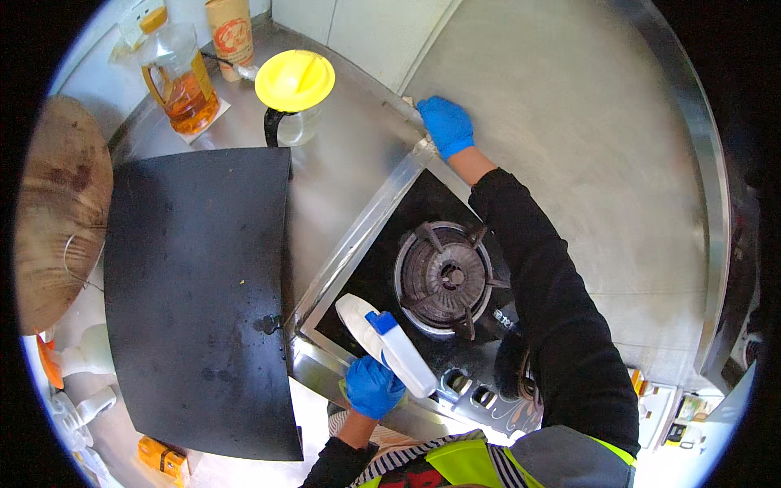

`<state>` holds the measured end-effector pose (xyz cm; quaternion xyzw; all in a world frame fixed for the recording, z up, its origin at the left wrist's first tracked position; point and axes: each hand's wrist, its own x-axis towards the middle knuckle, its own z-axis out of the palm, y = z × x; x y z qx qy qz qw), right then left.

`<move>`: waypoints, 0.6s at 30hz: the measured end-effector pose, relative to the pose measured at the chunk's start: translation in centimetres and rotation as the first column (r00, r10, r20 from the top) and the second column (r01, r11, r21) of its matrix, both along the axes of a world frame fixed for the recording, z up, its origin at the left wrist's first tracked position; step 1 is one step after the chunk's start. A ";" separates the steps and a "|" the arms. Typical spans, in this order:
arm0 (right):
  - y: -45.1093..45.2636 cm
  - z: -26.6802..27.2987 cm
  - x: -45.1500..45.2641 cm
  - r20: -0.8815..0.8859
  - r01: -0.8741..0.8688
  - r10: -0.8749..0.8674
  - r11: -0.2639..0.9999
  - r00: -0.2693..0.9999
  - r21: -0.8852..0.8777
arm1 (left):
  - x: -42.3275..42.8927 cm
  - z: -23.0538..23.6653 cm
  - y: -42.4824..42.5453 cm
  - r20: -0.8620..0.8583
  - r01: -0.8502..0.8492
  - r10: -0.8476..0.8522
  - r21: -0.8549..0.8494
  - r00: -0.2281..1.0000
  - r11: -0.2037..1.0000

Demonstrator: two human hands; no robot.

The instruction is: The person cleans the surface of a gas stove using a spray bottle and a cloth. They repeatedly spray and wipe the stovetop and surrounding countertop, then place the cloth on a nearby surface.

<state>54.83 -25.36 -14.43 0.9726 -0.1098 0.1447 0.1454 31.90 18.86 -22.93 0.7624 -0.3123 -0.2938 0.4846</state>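
Observation:
My left hand (373,387), in a blue glove, grips a white plastic tool (406,360) with a blue part and a rounded pale end. Something yellow-green shows at the edge of its palm. The tool is above the near-left corner of a black glass gas hob (390,268). At the steel ledge beyond the hob, my right hand (448,125), also blue-gloved, is curled against the rim. A small beige piece (408,100) shows beside its fingers; whether the hand holds it is unclear. Between the hands is the round burner (453,276) with its metal pan support.
Left of the hob lies a dark rectangular board (198,299). Behind it stand a yellow-lidded clear jug (295,82), an oil bottle (183,85) and a paper-wrapped cylinder (230,36). A round wooden board (64,213) leans far left. A steel surface (579,152) extends on the right.

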 end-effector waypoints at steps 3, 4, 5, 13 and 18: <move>-0.1 -0.7 -0.3 -0.031 0.001 -0.002 0.999 1.000 -0.034 | 0.1 0.4 0.1 -0.025 0.013 -0.013 0.023 1.000 1.000; 0.0 -0.9 -0.4 -0.054 0.016 -0.020 0.997 0.998 -0.074 | 0.3 0.8 0.0 0.074 0.025 -0.029 0.061 0.997 0.998; 0.0 -1.1 -0.6 -0.045 0.038 -0.039 0.999 0.998 -0.016 | 0.5 1.3 -0.2 0.126 0.000 -0.007 0.051 0.992 0.999; -0.5 -2.3 -2.4 0.033 -0.124 0.127 0.989 0.991 -0.075 | 2.6 3.5 -1.2 0.504 -0.058 0.129 -0.154 0.854 0.986; -1.0 -2.7 -0.5 -0.043 -0.030 0.031 0.999 0.999 0.031 | 2.2 3.1 -1.0 0.471 -0.055 0.118 -0.144 0.874 0.988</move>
